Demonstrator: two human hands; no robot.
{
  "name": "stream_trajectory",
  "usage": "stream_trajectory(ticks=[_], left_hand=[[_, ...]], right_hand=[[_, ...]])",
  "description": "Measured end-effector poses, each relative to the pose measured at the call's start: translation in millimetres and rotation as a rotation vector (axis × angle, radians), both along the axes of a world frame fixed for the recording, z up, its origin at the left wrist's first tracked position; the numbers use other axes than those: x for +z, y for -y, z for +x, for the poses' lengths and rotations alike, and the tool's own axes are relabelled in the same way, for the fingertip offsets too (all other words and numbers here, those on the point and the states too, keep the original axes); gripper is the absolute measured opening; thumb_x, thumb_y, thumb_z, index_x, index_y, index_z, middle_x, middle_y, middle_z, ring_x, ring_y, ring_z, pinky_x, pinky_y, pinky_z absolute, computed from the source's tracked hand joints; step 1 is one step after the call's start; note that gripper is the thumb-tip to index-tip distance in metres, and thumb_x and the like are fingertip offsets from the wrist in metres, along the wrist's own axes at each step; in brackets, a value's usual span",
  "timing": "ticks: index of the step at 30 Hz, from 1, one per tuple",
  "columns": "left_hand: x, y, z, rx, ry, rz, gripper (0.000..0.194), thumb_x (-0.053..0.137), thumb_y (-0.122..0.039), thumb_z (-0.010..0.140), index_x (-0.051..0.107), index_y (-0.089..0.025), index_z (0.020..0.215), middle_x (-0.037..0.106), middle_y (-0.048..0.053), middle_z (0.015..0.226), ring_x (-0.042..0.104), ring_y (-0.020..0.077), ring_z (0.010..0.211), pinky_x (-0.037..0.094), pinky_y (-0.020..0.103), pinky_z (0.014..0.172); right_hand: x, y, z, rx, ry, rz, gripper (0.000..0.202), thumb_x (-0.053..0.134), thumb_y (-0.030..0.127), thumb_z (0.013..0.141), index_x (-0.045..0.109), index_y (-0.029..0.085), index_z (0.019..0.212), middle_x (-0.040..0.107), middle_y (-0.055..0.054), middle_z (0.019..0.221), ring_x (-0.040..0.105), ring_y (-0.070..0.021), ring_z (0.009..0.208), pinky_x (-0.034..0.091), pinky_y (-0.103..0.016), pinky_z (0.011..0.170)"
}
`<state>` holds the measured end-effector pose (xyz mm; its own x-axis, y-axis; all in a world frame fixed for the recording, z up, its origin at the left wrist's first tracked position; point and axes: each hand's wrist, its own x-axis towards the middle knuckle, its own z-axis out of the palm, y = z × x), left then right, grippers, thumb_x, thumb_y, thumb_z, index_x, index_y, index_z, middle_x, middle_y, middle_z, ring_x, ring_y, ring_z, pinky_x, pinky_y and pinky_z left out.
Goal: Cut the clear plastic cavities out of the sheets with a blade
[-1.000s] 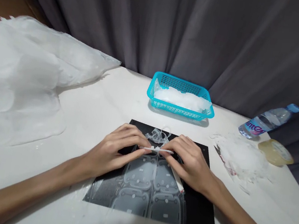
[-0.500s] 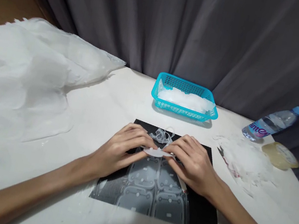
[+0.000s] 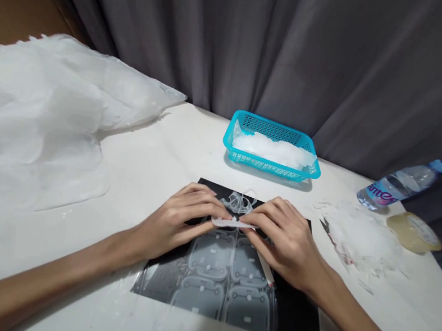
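Note:
My left hand (image 3: 183, 219) and my right hand (image 3: 287, 240) face each other over a black mat (image 3: 299, 316). Between their fingertips and thumbs they pinch a small translucent white flexible piece (image 3: 233, 223), seen nearly edge-on. Beneath it, a clear moulded sheet of rounded rectangular pads (image 3: 212, 252) lies on the mat. Curled thin translucent strips (image 3: 236, 201) sit just beyond my fingertips. A slim pale stick-like tool (image 3: 268, 271) with a reddish end lies partly under my right hand; its kind is hidden.
A blue basket (image 3: 270, 166) with white translucent pieces stands at the back. Large translucent white sheets (image 3: 28, 114) are heaped on the left. At right are scissors (image 3: 336, 240), a pile of clear scraps (image 3: 374, 241), a tape roll (image 3: 414, 233) and a tilted-looking water bottle (image 3: 396, 188).
The white piece has tipped slightly and now shows more edge-on. Both hands keep nearly the same place and grip; the whole view has shifted a little.

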<state>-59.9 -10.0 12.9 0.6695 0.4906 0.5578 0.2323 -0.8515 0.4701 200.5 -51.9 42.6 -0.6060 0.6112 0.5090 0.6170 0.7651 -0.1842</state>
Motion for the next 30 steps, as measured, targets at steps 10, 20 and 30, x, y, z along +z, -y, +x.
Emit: stream_trajectory(ticks=[10, 20, 30], left_hand=[[2.2, 7.4, 7.3, 0.072, 0.072, 0.087, 0.009, 0.070, -0.017, 0.098, 0.069, -0.021, 0.107, 0.077, 0.000, 0.094, 0.071, 0.0152, 0.086, 0.050, 0.036, 0.096], [6.8, 13.2, 11.0, 0.094, 0.044, 0.107, 0.006, 0.066, -0.018, 0.100, 0.065, -0.021, 0.105, 0.076, 0.000, 0.092, 0.069, 0.0159, 0.085, 0.050, 0.036, 0.095], [2.4, 16.6, 7.9, 0.057, 0.099, 0.090, 0.015, 0.068, -0.011, 0.097, 0.061, -0.020, 0.108, 0.075, 0.000, 0.093, 0.068, 0.0155, 0.084, 0.050, 0.037, 0.098]], right_hand=[[-19.4, -4.7, -2.1, 0.018, -0.023, -0.178, 0.015, 0.054, 0.017, 0.105, 0.068, 0.017, 0.112, 0.073, -0.008, 0.100, 0.062, -0.0214, 0.092, 0.046, -0.036, 0.084], [-21.5, -3.5, -0.9, 0.057, -0.056, -0.174, 0.019, 0.053, 0.011, 0.103, 0.066, 0.015, 0.116, 0.074, -0.009, 0.104, 0.062, -0.0228, 0.094, 0.049, -0.037, 0.084], [-19.8, -1.1, -3.3, 0.067, -0.076, -0.153, 0.024, 0.052, 0.010, 0.103, 0.065, 0.018, 0.121, 0.074, -0.008, 0.103, 0.061, -0.0234, 0.091, 0.050, -0.038, 0.081]])
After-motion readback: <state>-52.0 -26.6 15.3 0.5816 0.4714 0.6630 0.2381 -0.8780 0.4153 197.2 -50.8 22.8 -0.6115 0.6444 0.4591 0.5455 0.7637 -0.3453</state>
